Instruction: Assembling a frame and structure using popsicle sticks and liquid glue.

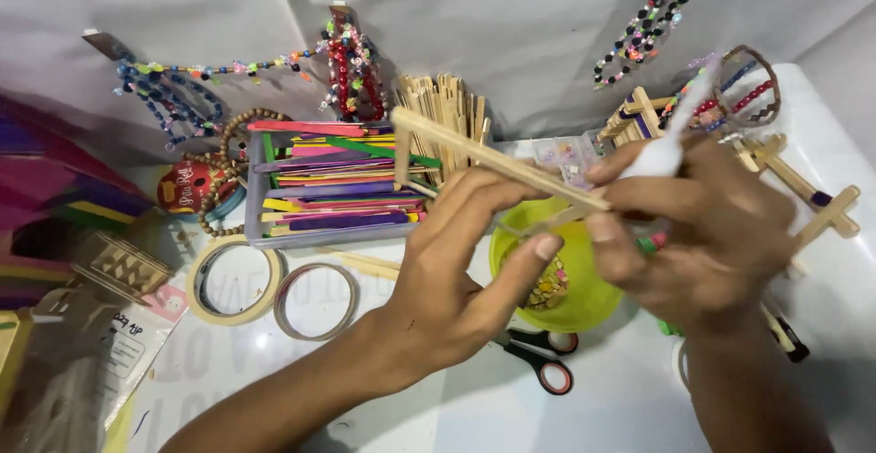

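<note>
The left hand (456, 270) is pinching a wooden stick frame (474, 156) and steadying it above the green bowl (584, 298), so the right hand (703, 234), gripping a white glue bottle (671, 138), is reaching its joint.

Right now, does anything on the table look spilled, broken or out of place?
Nothing looks spilled or broken. The scissors lie half hidden under the left hand, beside the green bowl. The coloured sticks sit unevenly stacked in their tray.
</note>
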